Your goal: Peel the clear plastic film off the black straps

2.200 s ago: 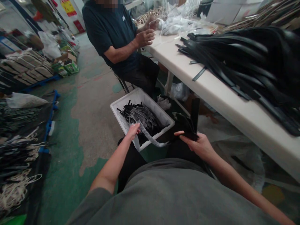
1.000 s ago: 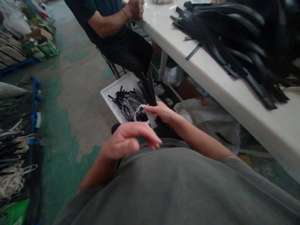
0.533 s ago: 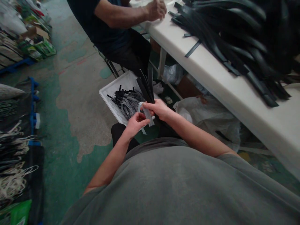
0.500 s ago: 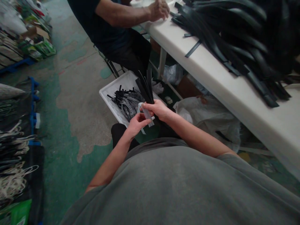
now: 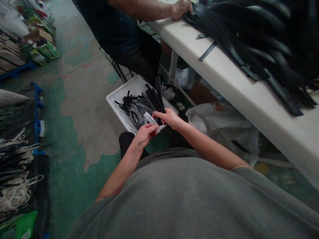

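Black strips (image 5: 155,98) held near a white tub (image 5: 132,83)
They are clasped, ends raised, in the right hand's grip (image 5: 171,118); a pale strip (image 5: 150,119) is pinched by the left hand (image 5: 144,134).

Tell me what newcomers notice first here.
Probably the big black heap on the white table, upper right, with a co-worker's hand at its edge. Then, near the centre, by the white bin, the left hand pinches a pale strip and the right hand holds black strips.
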Available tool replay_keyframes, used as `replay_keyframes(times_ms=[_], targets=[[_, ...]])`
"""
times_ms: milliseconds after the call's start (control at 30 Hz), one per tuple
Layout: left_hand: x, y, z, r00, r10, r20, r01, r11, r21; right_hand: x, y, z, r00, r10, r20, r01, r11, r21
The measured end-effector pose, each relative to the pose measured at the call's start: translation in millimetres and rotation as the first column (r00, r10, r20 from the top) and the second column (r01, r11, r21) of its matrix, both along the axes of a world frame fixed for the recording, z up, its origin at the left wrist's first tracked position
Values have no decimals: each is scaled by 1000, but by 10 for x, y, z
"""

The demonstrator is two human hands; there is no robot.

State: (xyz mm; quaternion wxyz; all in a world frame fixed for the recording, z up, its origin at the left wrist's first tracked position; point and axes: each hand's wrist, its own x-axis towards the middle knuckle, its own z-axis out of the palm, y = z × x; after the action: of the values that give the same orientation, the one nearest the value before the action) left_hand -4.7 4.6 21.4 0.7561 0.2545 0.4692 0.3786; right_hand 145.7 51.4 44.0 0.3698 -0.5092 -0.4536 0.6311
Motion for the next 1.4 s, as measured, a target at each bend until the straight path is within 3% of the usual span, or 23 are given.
replay_keyframes(times_ms=[133,333,533,733,1033,1200,1400], targets=[[-30,69,-65,975,197,101,-189,978,-89,141,-115,-20,996,84,-19,-85,996,-7],[-125,168,-11,877,460,139,-425,878,-220,383,-509,-53,975,222,5,-222,975,21],[-208,224,54,816,561,138,-508,811,-289,461,-742,-87,989,150,-13,-150,985,-81],[-176,206,76,824,550,138,-508,824,-251,389,-777,-25,995,75,65,-76,997,17],[-124,163,71,823,551,138,-508,822,-257,325,-754,-75,966,146,214,-185,967,173],[-129,168,72,823,548,148,-506,827,-245,328,-746,-88,960,140,241,-187,965,183],[-139,159,-42,831,541,130,-514,836,-193,326,-731,-101,944,182,276,-228,963,145]])
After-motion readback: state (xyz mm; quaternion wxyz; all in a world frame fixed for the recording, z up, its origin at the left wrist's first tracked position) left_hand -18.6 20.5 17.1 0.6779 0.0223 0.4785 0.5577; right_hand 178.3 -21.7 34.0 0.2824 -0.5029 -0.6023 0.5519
